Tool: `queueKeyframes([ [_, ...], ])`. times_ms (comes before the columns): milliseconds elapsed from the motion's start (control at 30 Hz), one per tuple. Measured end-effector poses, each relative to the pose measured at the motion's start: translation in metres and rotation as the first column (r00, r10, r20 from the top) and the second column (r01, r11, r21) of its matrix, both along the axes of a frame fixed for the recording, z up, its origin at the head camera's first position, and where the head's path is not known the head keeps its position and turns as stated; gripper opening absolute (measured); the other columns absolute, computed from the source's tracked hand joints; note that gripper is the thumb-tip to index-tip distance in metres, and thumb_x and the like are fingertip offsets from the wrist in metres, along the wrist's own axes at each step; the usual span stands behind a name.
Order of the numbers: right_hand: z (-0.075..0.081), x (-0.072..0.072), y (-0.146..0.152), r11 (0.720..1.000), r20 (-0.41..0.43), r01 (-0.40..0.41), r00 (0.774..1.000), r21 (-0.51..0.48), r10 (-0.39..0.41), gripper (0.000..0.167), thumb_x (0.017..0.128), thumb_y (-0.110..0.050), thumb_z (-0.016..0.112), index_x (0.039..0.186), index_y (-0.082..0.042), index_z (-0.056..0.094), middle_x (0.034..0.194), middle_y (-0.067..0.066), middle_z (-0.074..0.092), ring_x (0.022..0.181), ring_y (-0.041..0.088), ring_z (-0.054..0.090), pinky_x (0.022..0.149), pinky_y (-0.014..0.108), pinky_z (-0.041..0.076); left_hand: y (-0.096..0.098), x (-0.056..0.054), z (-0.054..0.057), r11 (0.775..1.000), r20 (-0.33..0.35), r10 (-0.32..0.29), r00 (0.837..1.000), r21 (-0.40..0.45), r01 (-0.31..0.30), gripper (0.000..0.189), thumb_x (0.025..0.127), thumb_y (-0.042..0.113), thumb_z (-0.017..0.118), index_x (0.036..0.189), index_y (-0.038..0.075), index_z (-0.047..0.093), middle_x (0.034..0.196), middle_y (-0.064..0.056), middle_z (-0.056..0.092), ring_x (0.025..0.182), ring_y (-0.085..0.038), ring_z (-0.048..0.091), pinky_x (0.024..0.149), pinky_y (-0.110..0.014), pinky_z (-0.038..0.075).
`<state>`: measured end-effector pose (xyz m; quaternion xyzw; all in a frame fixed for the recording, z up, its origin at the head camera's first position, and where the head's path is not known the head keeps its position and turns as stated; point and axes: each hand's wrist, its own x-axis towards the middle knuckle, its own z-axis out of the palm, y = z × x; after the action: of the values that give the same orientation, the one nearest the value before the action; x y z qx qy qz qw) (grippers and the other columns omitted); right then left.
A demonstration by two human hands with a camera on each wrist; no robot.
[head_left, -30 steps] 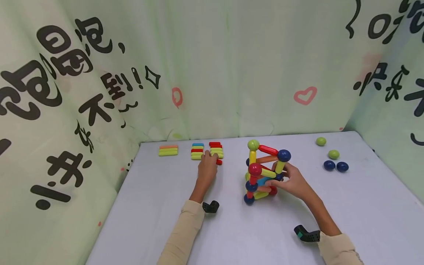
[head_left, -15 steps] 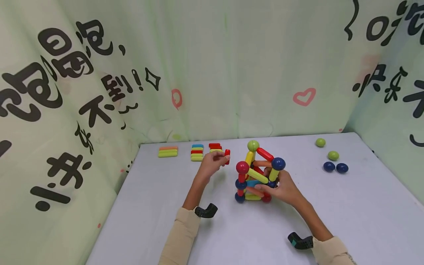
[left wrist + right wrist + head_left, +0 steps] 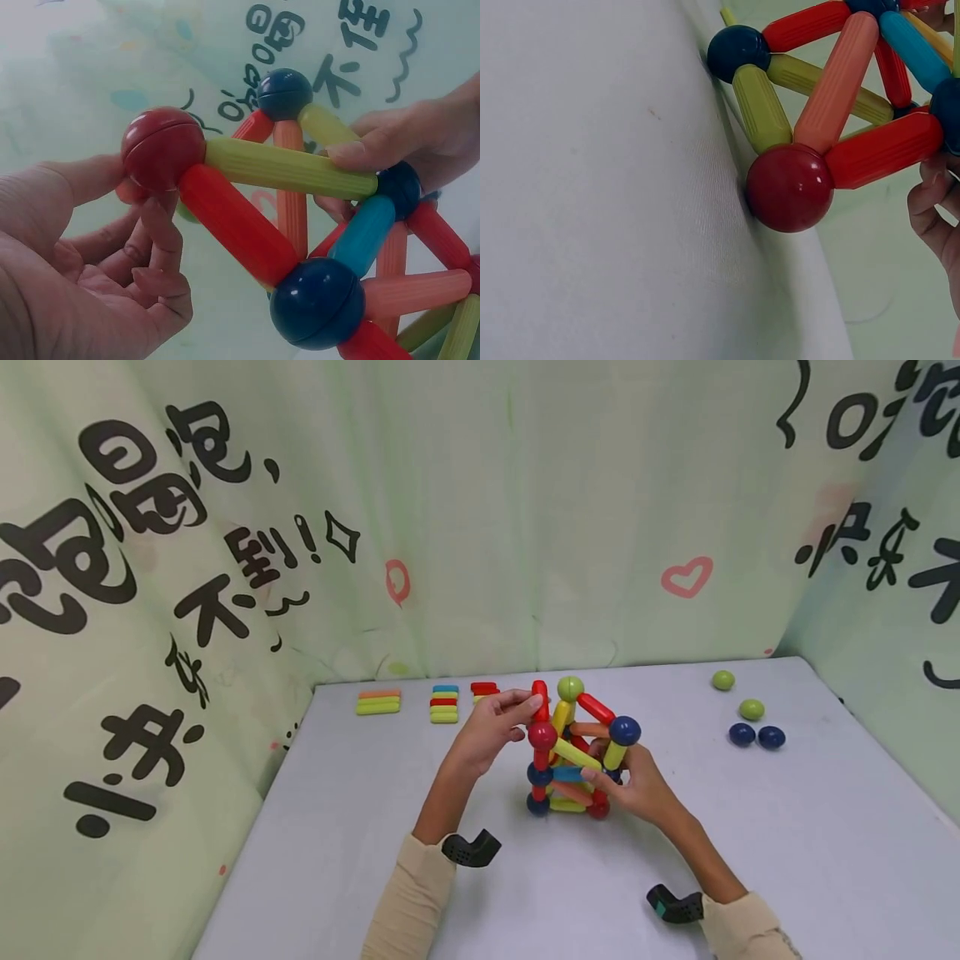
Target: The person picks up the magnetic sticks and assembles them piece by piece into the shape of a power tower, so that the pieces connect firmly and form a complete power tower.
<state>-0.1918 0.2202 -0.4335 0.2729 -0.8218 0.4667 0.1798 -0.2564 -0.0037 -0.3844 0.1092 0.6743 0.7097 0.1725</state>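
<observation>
Soft, even light, faint shadows

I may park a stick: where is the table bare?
Bare: table left of the left hand, in front of the stick rows; also right of the right hand, in front of the loose blue balls. Crowded: around the tower between both hands.

Pale green curtain (image 3: 465,527), lightly folded, hung behind and at both sides, bearing black lettering (image 3: 207,614), a pink heart outline (image 3: 686,577) and a pink balloon outline (image 3: 397,582); one whitish table (image 3: 315,860), far edge near the curtain, softly lit
</observation>
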Motion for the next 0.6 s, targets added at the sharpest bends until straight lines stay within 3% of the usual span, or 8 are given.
queueKeyframes([
  [267,0.000,0.001,0.000,1.000,0.004,0.015,1.000,0.010,-0.015,0.048,0.075,0.007,0.068,0.121,0.007,0.053,0.085,0.006,0.063,0.076,0.003,0.056,0.066,0.021,0.051,0.008,-0.003,0.004,0.994,0.048,-0.077,0.996,-0.070,0.080,0.036,0.097,0.029,0.062,0.120,0.002,0.064,0.119,-0.011,0.064,0.103,-0.017,0.062,0.086,-0.030,0.056],
  [433,-0.020,-0.010,0.006,1.000,0.004,0.026,1.000,0.012,-0.027,0.056,0.074,0.005,0.073,0.126,0.001,0.054,0.088,0.005,0.064,0.077,0.004,0.055,0.063,0.022,0.050,0.013,-0.005,0.004,0.991,0.067,-0.093,0.993,-0.090,0.099,0.036,0.096,0.029,0.062,0.117,0.000,0.065,0.117,-0.012,0.065,0.101,-0.018,0.063,0.084,-0.030,0.057],
  [600,-0.032,-0.017,0.012,1.000,0.028,0.000,1.000,0.023,-0.001,0.069,0.071,-0.001,0.082,0.132,-0.008,0.052,0.093,-0.003,0.065,0.085,0.003,0.059,0.075,0.023,0.052,0.013,-0.004,0.003,0.992,0.055,-0.066,0.996,-0.104,0.072,0.035,0.096,0.031,0.062,0.114,0.001,0.064,0.115,-0.011,0.065,0.099,-0.017,0.063,0.083,-0.029,0.057],
])
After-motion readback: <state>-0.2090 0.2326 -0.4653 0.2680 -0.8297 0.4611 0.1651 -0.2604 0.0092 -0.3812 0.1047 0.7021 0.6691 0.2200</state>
